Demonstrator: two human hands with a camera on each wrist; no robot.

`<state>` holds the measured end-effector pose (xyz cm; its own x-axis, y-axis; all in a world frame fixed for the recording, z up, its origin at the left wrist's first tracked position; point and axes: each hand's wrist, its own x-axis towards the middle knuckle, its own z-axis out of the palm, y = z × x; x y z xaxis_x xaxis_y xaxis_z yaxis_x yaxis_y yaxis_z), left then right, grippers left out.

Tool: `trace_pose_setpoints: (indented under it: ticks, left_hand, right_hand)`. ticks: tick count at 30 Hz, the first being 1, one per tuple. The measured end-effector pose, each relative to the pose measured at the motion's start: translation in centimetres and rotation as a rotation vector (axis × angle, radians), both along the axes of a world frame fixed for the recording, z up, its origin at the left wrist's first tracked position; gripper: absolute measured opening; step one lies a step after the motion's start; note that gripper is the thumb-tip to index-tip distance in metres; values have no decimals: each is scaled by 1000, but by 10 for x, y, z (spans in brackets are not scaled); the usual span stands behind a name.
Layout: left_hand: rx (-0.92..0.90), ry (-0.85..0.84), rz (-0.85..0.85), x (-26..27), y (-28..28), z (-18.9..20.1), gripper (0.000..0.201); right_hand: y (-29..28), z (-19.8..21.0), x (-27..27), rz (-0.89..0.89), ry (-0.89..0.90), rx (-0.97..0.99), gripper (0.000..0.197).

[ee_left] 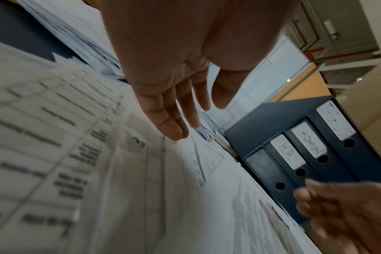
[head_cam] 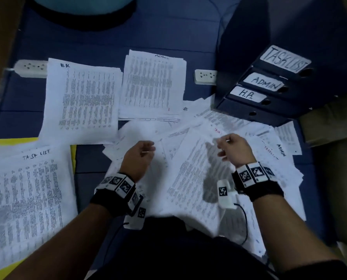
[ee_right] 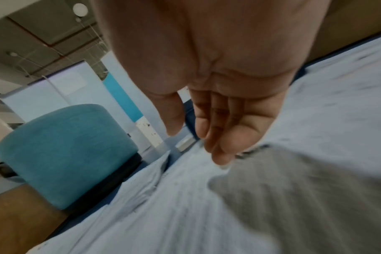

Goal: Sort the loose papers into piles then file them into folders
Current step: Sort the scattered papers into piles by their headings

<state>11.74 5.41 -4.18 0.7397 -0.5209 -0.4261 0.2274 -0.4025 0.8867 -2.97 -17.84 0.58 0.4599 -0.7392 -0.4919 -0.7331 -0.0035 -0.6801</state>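
A heap of loose papers [head_cam: 190, 174] lies fanned out in front of me. Above it hover my left hand [head_cam: 146, 152] and right hand [head_cam: 225, 146], both with relaxed fingers and holding nothing. The wrist views show the same: the left hand [ee_left: 196, 120] and the right hand [ee_right: 198, 144] have straight, empty fingers just over the sheets. Three sorted piles lie on the floor: "H.R." [head_cam: 81, 102], an admin pile [head_cam: 152, 85] and "TASK LIST" [head_cam: 25, 199]. Dark binders [head_cam: 269, 85] labelled TASK LIST, ADMIN and H.R. are stacked at the right.
A yellow folder [head_cam: 10, 141] lies under the task list pile. Two white power strips [head_cam: 31, 67] [head_cam: 206, 76] sit behind the piles. A teal stool [ee_right: 65, 151] stands at the back, and blue floor mat [head_cam: 168, 37] shows between them.
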Motion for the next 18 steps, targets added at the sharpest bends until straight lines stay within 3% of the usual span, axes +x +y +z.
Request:
trace_pose_setpoints:
  ticks: [7, 12, 16, 18]
  left_hand:
    - [198, -208, -347, -46, -12, -5, 35]
    - [251, -253, -389, -64, -9, -3, 41]
    - [288, -234, -389, -72, -2, 1, 56]
    - [279, -211, -344, -74, 4, 1, 64]
  right_hand:
    - [42, -54, -118, -84, 392, 7, 39]
    - [70, -67, -123, -177, 277, 56, 45]
    - [82, -52, -117, -86, 235, -5, 30]
    - [85, -43, -121, -97, 131, 10, 43]
